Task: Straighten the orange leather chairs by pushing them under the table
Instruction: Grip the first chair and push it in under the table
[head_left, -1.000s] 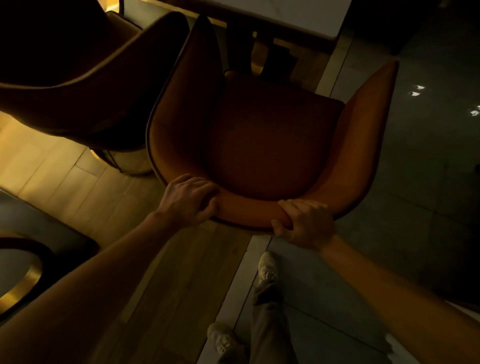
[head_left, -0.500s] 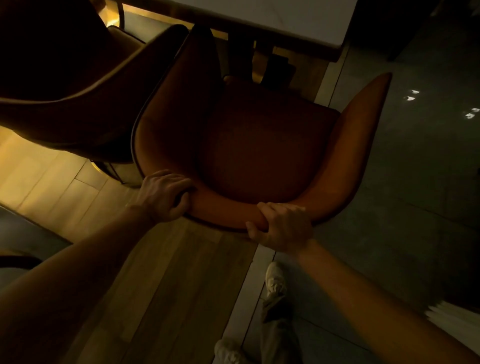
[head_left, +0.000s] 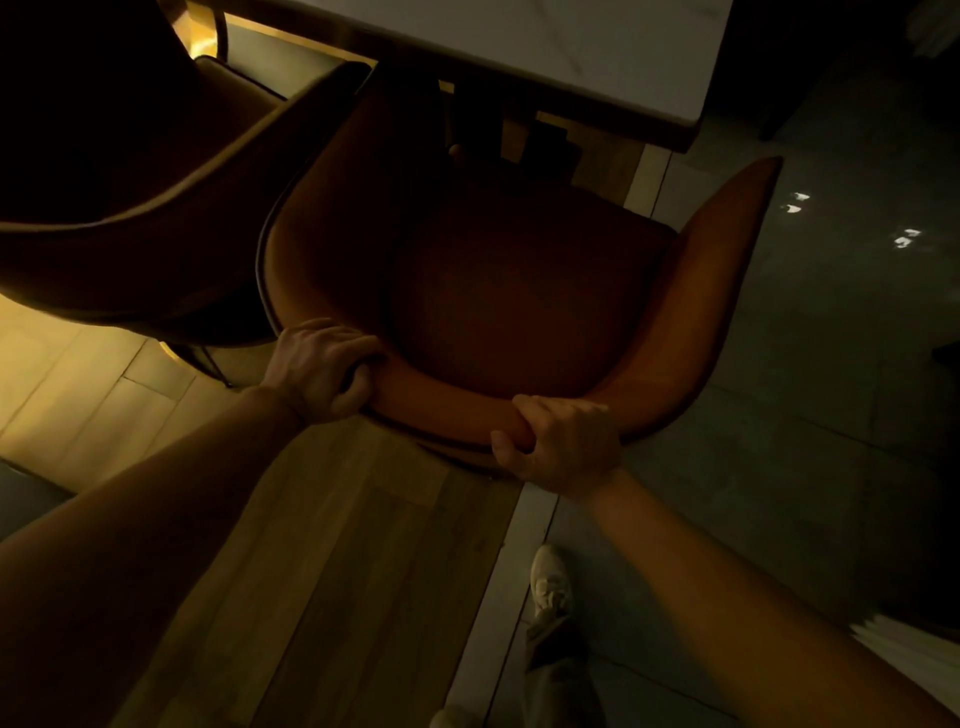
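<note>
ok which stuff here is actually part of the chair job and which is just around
Part of the job:
- orange chair, gripped at its back rim
- left hand and right hand, both closed on that rim
- second chair to the left, in shadow
- table ahead

Just around:
- wooden floor
- grey tiles
- shoe

Chair (head_left: 519, 291) faces the desk (head_left: 597, 47), front edge just beneath it — second chair (head_left: 130, 208) to its left; both hands on its backrest — left hand (head_left: 322, 369), right hand (head_left: 563, 447).
</note>
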